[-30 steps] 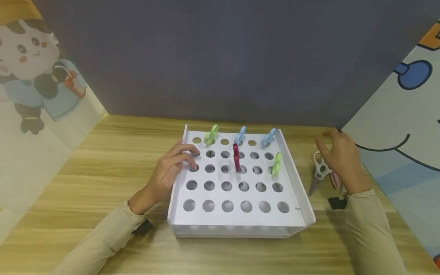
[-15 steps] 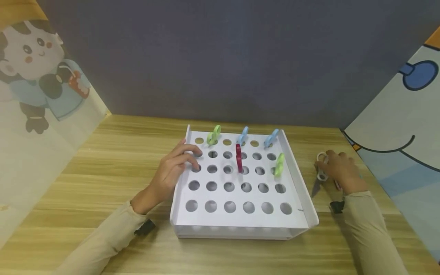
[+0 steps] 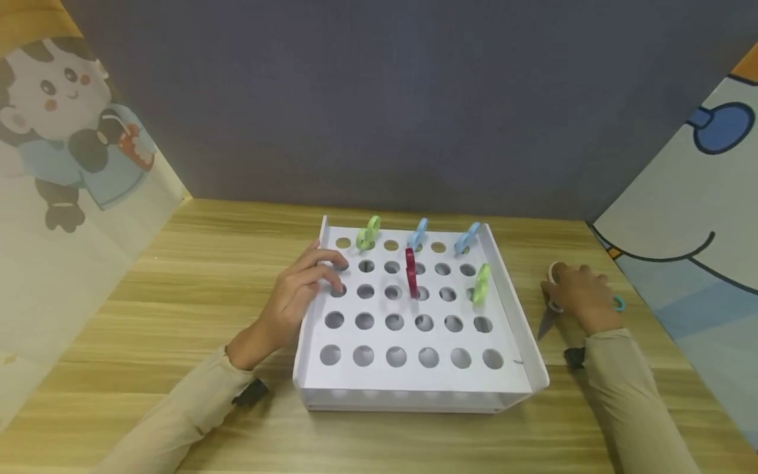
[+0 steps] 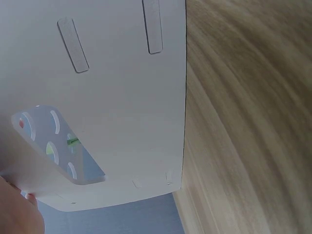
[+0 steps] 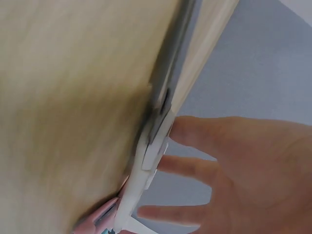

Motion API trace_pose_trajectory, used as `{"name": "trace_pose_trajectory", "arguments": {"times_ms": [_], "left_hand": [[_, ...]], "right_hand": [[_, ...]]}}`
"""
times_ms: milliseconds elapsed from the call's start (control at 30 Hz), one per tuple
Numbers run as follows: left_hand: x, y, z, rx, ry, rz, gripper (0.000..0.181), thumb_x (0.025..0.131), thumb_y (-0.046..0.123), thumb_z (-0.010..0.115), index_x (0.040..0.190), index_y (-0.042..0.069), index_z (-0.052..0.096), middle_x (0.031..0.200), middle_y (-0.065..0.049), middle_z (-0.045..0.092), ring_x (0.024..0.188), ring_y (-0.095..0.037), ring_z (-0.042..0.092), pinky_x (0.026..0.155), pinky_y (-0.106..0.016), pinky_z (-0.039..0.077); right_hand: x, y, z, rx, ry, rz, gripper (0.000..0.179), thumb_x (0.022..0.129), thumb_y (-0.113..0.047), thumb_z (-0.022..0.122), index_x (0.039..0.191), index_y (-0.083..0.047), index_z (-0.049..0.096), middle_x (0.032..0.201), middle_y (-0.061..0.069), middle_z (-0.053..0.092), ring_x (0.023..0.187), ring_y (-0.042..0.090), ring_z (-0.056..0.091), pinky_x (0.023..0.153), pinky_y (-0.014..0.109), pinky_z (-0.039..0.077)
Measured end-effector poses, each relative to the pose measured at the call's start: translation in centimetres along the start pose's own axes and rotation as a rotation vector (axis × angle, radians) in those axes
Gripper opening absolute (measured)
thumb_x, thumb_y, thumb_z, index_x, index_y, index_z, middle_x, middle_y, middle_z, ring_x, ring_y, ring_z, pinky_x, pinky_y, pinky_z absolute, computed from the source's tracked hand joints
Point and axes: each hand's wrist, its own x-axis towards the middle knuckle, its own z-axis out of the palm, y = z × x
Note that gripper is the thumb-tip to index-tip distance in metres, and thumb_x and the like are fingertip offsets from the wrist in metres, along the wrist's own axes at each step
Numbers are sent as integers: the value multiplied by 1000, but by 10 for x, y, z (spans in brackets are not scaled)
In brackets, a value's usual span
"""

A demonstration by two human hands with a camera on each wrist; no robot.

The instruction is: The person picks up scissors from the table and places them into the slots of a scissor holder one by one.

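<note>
A white rack [image 3: 408, 339] with rows of round holes stands on the table. Looped handles like those of scissors poke up from it: green [image 3: 368, 234], blue [image 3: 418, 234], crimson [image 3: 411, 273], with another blue and another green at the right. My left hand [image 3: 290, 303] grips the rack's left side wall, its fingers bent over the top; its thumb is unclear. On the table right of the rack, my right hand [image 3: 583, 296] covers most of a pair of white-handled scissors [image 5: 141, 175]. Its fingers [image 5: 187, 165] are stretched out, with their tips at the handles.
A teal loop [image 3: 618, 303] shows beside my right hand. A pink item [image 5: 95, 219] lies by the scissors. Small black pieces [image 3: 574, 357] are at my sleeves. A dark panel [image 3: 379, 105] closes the back; printed walls [image 3: 669, 217] flank the table [image 3: 207, 263].
My right hand has come down from above the table onto the white-handled scissors, then shifted slightly left. My left hand keeps its place on the rack. The view has swung slightly.
</note>
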Motion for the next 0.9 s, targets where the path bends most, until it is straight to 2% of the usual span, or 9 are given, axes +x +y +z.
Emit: {"name": "trace_pose_trajectory", "arguments": {"times_ms": [100, 167, 367, 467, 600, 667, 800, 900], "left_hand": [[0, 0, 0, 0, 1, -1, 31, 82, -2, 33, 81, 5, 64, 114, -16, 64, 118, -30, 56, 122, -56, 16], [0, 0, 0, 0, -1, -2, 32, 82, -1, 33, 81, 6, 64, 114, -16, 64, 119, -30, 55, 122, -56, 16], [-1, -2, 1, 8, -4, 1, 32, 81, -1, 33, 81, 8, 64, 114, -15, 64, 118, -30, 55, 122, -55, 16], [-1, -2, 1, 9, -4, 2, 32, 81, -1, 33, 81, 8, 64, 114, -15, 64, 118, -30, 55, 122, -54, 16], [-1, -2, 0, 10, -5, 1, 32, 82, 0, 33, 81, 8, 64, 114, -15, 64, 119, -30, 55, 123, -53, 15], [-1, -2, 0, 12, -4, 0, 32, 82, 0, 33, 81, 9, 64, 114, -15, 64, 119, -30, 55, 123, -53, 15], [-2, -2, 0, 12, -2, 2, 32, 82, -1, 33, 81, 9, 64, 114, -14, 64, 119, -30, 55, 123, -53, 16], [-2, -3, 1, 11, -1, 6, 32, 82, -1, 34, 81, 8, 64, 115, -15, 64, 119, -30, 55, 123, -53, 16]], "right_hand": [[1, 0, -1, 25, -20, 29, 65, 99, -41, 49, 143, 4, 31, 126, 55, 29, 100, 78, 34, 71, 80, 42], [1, 1, -2, 39, -38, 42, 68, 100, -43, 47, 146, 3, 28, 128, 55, 27, 103, 78, 32, 74, 81, 40], [1, 3, -2, 42, -59, 28, 65, 100, -41, 46, 144, 5, 34, 130, 54, 30, 111, 76, 30, 81, 82, 37], [2, 1, -2, 34, -33, 22, 61, 97, -37, 50, 142, 4, 39, 127, 52, 35, 109, 74, 34, 80, 81, 39], [4, 0, -3, 1, 11, -30, 55, 95, -34, 56, 135, 3, 49, 123, 45, 48, 106, 67, 46, 76, 74, 45], [5, 0, -3, -11, 34, -56, 53, 94, -34, 58, 132, 3, 54, 121, 42, 54, 103, 62, 52, 71, 67, 49], [8, -2, -3, -4, 100, -78, 53, 91, -34, 61, 129, 3, 57, 115, 41, 58, 86, 51, 61, 56, 55, 53], [8, -4, -2, 19, 191, -100, 52, 90, -32, 63, 126, 4, 58, 111, 40, 59, 90, 51, 58, 67, 62, 50]]}}
